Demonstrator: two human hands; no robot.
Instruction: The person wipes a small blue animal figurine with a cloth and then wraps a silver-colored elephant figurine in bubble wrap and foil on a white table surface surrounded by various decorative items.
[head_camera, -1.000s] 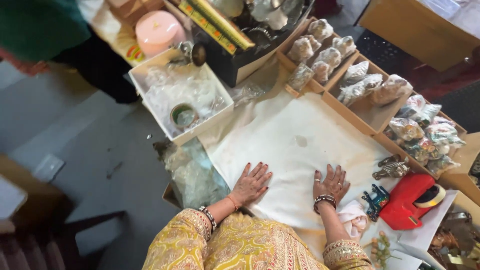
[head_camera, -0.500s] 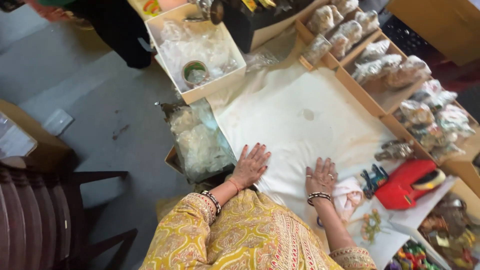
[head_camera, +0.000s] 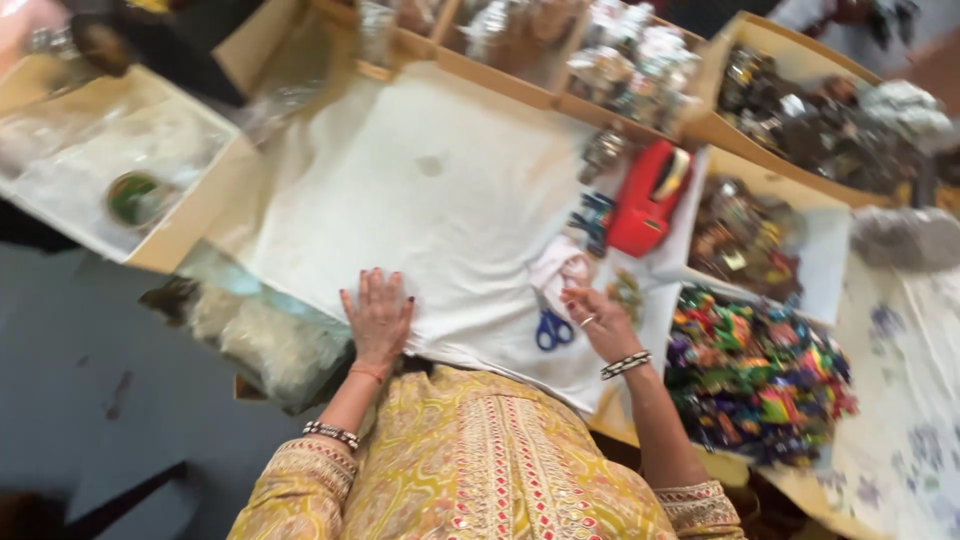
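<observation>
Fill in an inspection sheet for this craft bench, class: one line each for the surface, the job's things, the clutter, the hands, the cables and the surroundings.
Surface: white cloth spread flat, with a small stain near its middle.
Job's things: blue-handled scissors lying on the cloth; small pale bundle just beyond them.
Clutter: red tool; tray of bright multicoloured pieces; wooden compartments of packets.
Hands: left hand flat on the cloth, empty; right hand by the scissors, fingers bent, grasp unclear.
Cables: nothing seen.
Surroundings: grey floor; clear plastic bag at the bench edge.
</observation>
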